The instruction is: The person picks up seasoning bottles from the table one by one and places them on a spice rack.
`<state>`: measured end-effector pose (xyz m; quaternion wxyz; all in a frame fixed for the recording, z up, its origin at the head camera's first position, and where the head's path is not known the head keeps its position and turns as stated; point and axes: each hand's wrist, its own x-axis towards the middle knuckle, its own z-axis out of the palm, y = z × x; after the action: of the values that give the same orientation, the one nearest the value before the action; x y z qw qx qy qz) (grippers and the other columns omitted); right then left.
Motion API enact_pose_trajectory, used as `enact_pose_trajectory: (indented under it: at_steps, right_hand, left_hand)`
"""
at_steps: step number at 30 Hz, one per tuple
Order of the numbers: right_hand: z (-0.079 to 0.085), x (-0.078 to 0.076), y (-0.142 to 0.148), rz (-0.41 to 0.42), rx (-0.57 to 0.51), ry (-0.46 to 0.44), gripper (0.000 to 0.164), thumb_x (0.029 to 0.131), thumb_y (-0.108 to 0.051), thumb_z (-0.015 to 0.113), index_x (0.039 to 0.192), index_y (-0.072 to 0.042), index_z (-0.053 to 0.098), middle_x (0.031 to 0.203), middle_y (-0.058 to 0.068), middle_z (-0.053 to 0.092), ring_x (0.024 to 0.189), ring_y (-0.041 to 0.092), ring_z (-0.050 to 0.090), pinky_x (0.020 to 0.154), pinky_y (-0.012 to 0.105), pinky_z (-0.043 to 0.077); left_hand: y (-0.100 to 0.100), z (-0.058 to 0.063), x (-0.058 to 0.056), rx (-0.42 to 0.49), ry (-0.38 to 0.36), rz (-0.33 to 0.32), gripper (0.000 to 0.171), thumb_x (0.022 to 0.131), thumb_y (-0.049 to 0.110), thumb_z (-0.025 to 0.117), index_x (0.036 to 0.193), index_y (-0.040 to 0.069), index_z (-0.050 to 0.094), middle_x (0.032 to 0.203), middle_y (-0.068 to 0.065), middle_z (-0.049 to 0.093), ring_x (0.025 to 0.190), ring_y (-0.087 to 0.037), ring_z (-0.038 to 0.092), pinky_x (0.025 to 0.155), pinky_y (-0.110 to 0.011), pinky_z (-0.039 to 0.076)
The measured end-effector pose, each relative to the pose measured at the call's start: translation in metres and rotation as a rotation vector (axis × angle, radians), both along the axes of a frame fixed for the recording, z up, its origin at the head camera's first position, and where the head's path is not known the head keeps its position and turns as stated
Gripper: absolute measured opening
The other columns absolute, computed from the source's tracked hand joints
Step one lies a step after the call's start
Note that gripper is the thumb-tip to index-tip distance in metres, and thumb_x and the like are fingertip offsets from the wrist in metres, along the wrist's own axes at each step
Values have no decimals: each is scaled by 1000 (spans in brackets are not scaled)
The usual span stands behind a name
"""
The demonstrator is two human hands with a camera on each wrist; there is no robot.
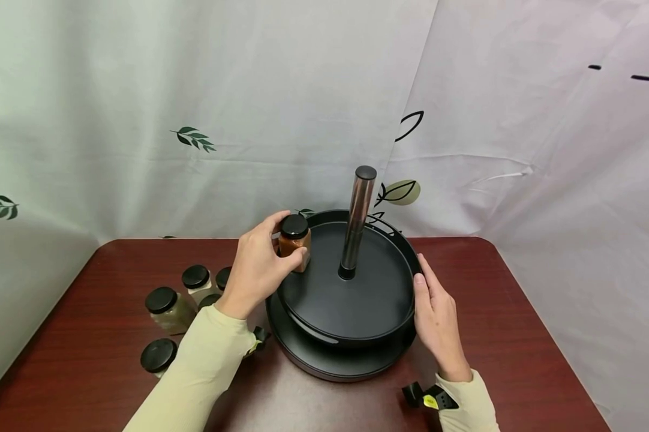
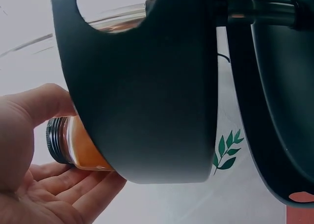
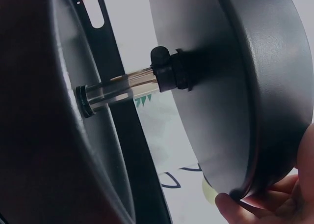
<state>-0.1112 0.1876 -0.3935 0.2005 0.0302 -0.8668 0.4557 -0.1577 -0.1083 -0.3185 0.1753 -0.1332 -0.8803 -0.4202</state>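
My left hand (image 1: 255,264) holds a spice jar (image 1: 294,243) with a black lid and orange-brown contents, thumb on one side and fingers on the other. The jar is upright at the left rim of the upper tray (image 1: 324,300) of a black two-tier rack. In the left wrist view the tray wall covers part of the jar (image 2: 88,145); whether its base rests on the tray cannot be told. At the right rim, my right hand (image 1: 436,312) grips the upper tray, with fingertips below the edge in the right wrist view. A metallic post (image 1: 358,210) rises through the tray.
Several more black-lidded jars (image 1: 169,309) stand on the red-brown table (image 1: 497,336) left of the rack, partly behind my left forearm. The rack's lower tray (image 1: 340,365) lies beneath the upper one. White leaf-printed cloth (image 1: 281,90) hangs behind the table.
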Motion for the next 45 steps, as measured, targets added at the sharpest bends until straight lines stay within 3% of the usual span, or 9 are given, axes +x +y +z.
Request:
enact_pose_trajectory:
  at_steps: [7, 12, 24, 28, 31, 36, 39, 43, 45]
  right_hand:
    - [1, 1, 1, 5, 0, 18, 44, 111, -23, 37, 154, -14, 42, 154, 4, 45, 137, 21, 46, 109, 22, 33]
    - [1, 1, 1, 10, 1, 20, 44, 111, -23, 38, 154, -14, 43, 154, 3, 45, 136, 22, 47, 108, 22, 33]
    - [1, 0, 4, 8, -4, 9, 43, 111, -22, 37, 153, -15, 45, 153, 5, 47, 128, 18, 50, 104, 19, 33]
    - [2, 1, 4, 10, -13, 6, 43, 111, -22, 37, 152, -17, 46, 106, 12, 66, 103, 15, 53, 91, 16, 33]
    - [3, 1, 5, 4, -7, -6, 42, 111, -22, 37, 152, -20, 46, 64, 5, 42, 70, 13, 46, 79, 21, 33]
    - [4, 1, 6, -1, -8, -53, 43, 111, -24, 37, 152, -25, 45, 53, -3, 29, 46, 12, 30, 63, 27, 35]
    - [5, 1, 7, -3, -17, -80, 43, 110, -25, 37, 152, -26, 45, 54, -1, 32, 48, 15, 33, 69, 26, 36]
    - [6, 2, 7, 0, -28, -103, 44, 110, -25, 37, 153, -25, 44, 70, 6, 43, 79, 15, 50, 83, 25, 32]
    - [6, 2, 8, 2, -31, -111, 44, 110, -25, 37, 153, -25, 44, 77, 8, 46, 93, 15, 49, 85, 26, 31]
  left_hand:
    - [-4, -1, 2, -8, -13, -26, 78, 84, 14, 83, 150, 3, 43, 138, -15, 59, 117, -28, 63, 92, -45, 54]
    - [-14, -2, 6, -16, 0, -23, 81, 85, 19, 83, 152, 4, 39, 146, -12, 53, 130, -27, 54, 105, -50, 45]
    - [-51, 4, 30, -71, 49, 67, 75, 91, 20, 77, 153, 6, 38, 142, -14, 56, 129, -33, 54, 99, -56, 45]
    - [-64, 7, 41, -100, 71, 109, 74, 91, 18, 77, 153, 6, 39, 141, -15, 57, 126, -36, 55, 93, -55, 46]
    - [-75, 9, 49, -117, 62, 146, 75, 91, 20, 77, 153, 7, 38, 141, -15, 57, 125, -36, 55, 91, -55, 46]
    - [-94, 5, 62, -150, 35, 198, 74, 91, 22, 77, 153, 7, 39, 140, -15, 57, 116, -37, 59, 90, -54, 49]
    - [-105, 1, 70, -182, 21, 229, 73, 91, 24, 77, 152, 7, 40, 141, -16, 57, 114, -40, 59, 85, -55, 48]
    - [-117, -4, 80, -209, 5, 271, 69, 91, 24, 77, 149, 7, 45, 140, -17, 57, 116, -47, 58, 81, -57, 48]
    - [-122, -8, 85, -215, 5, 297, 67, 89, 24, 79, 147, 9, 49, 137, -17, 60, 107, -45, 63, 75, -45, 51]
